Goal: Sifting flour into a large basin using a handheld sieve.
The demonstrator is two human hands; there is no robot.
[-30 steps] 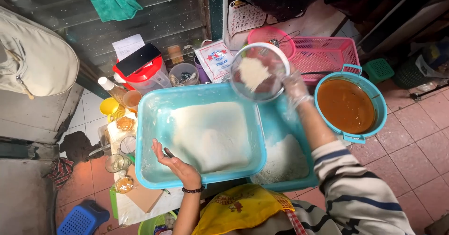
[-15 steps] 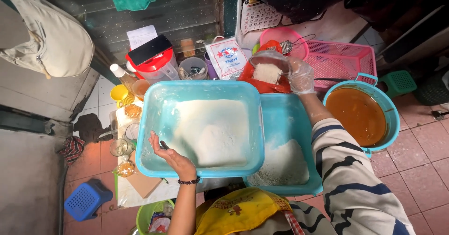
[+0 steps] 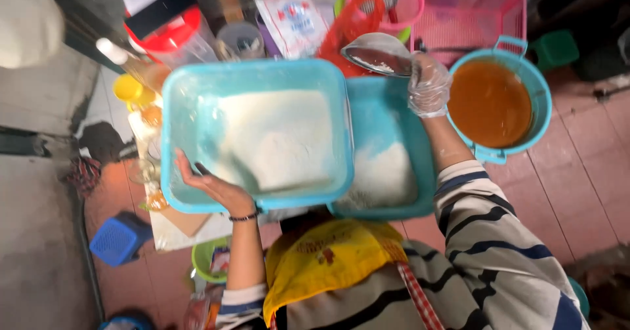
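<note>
Left hand (image 3: 213,187) grips the flour tub (image 3: 197,94) near rim to steady it, gloved right hand (image 3: 428,84) closed on the metal bowl (image 3: 377,53) held just beyond the 2nd tub (image 3: 384,117).

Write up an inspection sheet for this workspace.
Surface: reddish tiled floor.
Job's things: left tub holds white powder; right tub, partly under it, holds less. Metal bowl has a little powder in it.
Clutter: teal bucket of orange-brown liquid, pink baskets, red-lidded jar, white packet, yellow cups, blue stool.
Grippers: left hand bare, gripping the left tub's near rim; right hand gloved, holding the bowl.
Cables: nothing seen.
Surroundings: grey wall at the left.
</note>
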